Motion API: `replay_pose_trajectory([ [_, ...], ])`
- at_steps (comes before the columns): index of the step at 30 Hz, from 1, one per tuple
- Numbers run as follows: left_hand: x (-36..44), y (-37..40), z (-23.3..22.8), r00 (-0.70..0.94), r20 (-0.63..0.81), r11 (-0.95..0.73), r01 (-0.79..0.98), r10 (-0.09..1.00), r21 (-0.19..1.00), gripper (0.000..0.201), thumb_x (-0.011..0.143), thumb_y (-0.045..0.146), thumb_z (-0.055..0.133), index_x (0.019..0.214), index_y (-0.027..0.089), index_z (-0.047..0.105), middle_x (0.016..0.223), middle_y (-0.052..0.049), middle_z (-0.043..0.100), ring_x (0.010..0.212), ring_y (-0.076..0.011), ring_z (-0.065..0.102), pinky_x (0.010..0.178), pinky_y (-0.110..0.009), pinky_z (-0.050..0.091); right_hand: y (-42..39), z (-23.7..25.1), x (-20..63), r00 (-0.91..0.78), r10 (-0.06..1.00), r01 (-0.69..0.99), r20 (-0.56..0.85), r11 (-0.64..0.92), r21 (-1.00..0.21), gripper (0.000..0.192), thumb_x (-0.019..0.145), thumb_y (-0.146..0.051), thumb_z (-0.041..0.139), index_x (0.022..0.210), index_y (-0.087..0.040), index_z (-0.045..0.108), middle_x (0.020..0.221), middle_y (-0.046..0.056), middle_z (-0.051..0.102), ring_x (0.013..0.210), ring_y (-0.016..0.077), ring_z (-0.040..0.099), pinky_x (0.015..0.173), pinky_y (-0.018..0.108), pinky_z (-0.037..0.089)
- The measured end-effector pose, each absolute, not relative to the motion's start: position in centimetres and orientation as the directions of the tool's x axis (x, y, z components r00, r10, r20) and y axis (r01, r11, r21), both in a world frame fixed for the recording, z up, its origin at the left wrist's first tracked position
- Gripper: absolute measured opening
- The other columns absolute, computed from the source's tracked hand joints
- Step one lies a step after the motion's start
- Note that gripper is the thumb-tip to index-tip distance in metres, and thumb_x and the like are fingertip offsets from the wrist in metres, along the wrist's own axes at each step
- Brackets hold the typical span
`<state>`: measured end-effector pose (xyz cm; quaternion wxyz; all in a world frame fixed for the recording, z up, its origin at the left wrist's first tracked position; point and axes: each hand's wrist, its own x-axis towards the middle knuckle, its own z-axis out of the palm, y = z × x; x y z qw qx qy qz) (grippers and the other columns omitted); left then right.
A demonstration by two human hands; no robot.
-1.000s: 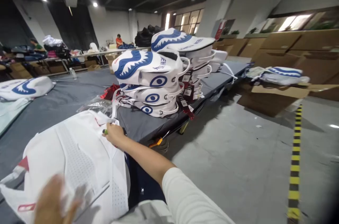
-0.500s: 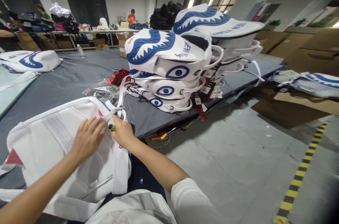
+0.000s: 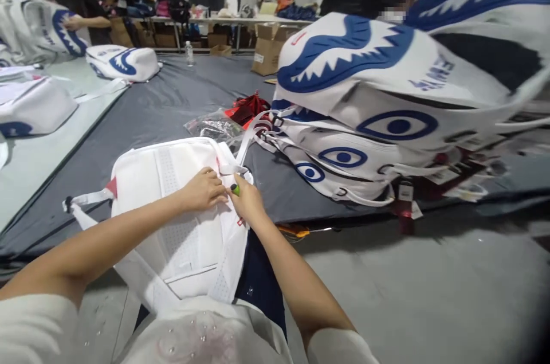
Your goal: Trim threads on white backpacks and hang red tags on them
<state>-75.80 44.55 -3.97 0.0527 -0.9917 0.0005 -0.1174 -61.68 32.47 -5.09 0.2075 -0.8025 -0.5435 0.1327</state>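
A white backpack (image 3: 172,203) lies back-side up on the grey table (image 3: 141,117) in front of me, hanging partly over the near edge. My left hand (image 3: 204,189) presses its fingers on the bag's top right corner, by the white strap (image 3: 244,143). My right hand (image 3: 247,200) touches the same spot, closed around a small tool with a green tip (image 3: 235,188). Both hands meet at the strap's base.
A stack of white backpacks with blue shark faces (image 3: 378,106) stands close on the right. Red tags (image 3: 249,109) and a clear plastic bag (image 3: 212,124) lie behind the bag. More backpacks (image 3: 122,61) sit at the far left, where a person (image 3: 81,6) handles one. Cardboard boxes (image 3: 267,49) and other workers are at the back.
My head has moved closer and turned left. My left hand slid right to meet the right hand at the strap's base. The right hand stayed there with the green-tipped tool.
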Motion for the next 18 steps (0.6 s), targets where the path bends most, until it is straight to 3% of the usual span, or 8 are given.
replay_pose_trajectory([
  [5, -76.7, 48.7, -2.5, 0.977, 0.201, -0.981, -0.027, -0.067, -0.194, 0.047, 0.099, 0.051, 0.044, 0.071, 0.020, 0.065, 0.073, -0.005, 0.068, 0.080, -0.0197, 0.052, 0.097, -0.042, 0.030, 32.2, -5.8, -62.5, 0.398, 0.918, 0.834, 0.006, -0.359, -0.419, 0.045, 0.098, -0.034, 0.049, 0.142, -0.022, 0.049, 0.113, 0.010, 0.073, 0.097, 0.0228, 0.069, 0.073, 0.028, 0.045],
  [9, -78.0, 51.3, -0.9, 0.968, 0.245, -0.961, 0.123, 0.061, -0.247, 0.047, 0.098, 0.055, 0.041, 0.075, 0.023, 0.067, 0.075, -0.003, 0.066, 0.088, -0.0221, 0.052, 0.108, -0.046, 0.027, 32.2, -5.9, -62.5, 0.390, 0.921, 0.834, 0.004, -0.351, -0.426, 0.049, 0.097, -0.034, 0.051, 0.144, -0.022, 0.048, 0.112, 0.009, 0.072, 0.097, 0.0230, 0.069, 0.074, 0.028, 0.045],
  [13, -77.9, 50.8, -0.8, 0.945, 0.303, -0.963, 0.186, 0.121, -0.197, 0.049, 0.096, 0.057, 0.041, 0.071, 0.023, 0.066, 0.072, -0.004, 0.063, 0.091, -0.0237, 0.051, 0.112, -0.049, 0.024, 32.1, -5.7, -62.1, 0.395, 0.919, 0.818, -0.022, -0.362, -0.447, 0.050, 0.096, -0.036, 0.051, 0.144, -0.024, 0.049, 0.107, 0.009, 0.074, 0.094, 0.0233, 0.069, 0.075, 0.029, 0.046],
  [15, -77.7, 49.3, -1.5, 0.943, 0.318, -0.974, 0.157, 0.099, -0.163, 0.052, 0.095, 0.060, 0.041, 0.070, 0.022, 0.065, 0.072, -0.005, 0.064, 0.086, -0.0239, 0.051, 0.108, -0.051, 0.027, 32.1, -5.6, -62.1, 0.390, 0.920, 0.822, -0.027, -0.362, -0.439, 0.050, 0.096, -0.035, 0.051, 0.145, -0.022, 0.048, 0.109, 0.010, 0.074, 0.095, 0.0241, 0.069, 0.075, 0.029, 0.046],
  [18, -77.7, 47.3, -2.3, 0.966, 0.258, -0.986, 0.008, -0.036, -0.167, 0.052, 0.095, 0.062, 0.042, 0.075, 0.020, 0.066, 0.076, -0.007, 0.066, 0.081, -0.0225, 0.052, 0.102, -0.048, 0.033, 31.9, -5.6, -62.1, 0.384, 0.923, 0.835, -0.013, -0.353, -0.422, 0.050, 0.095, -0.032, 0.052, 0.144, -0.017, 0.049, 0.112, 0.013, 0.073, 0.098, 0.0261, 0.069, 0.076, 0.030, 0.046],
])
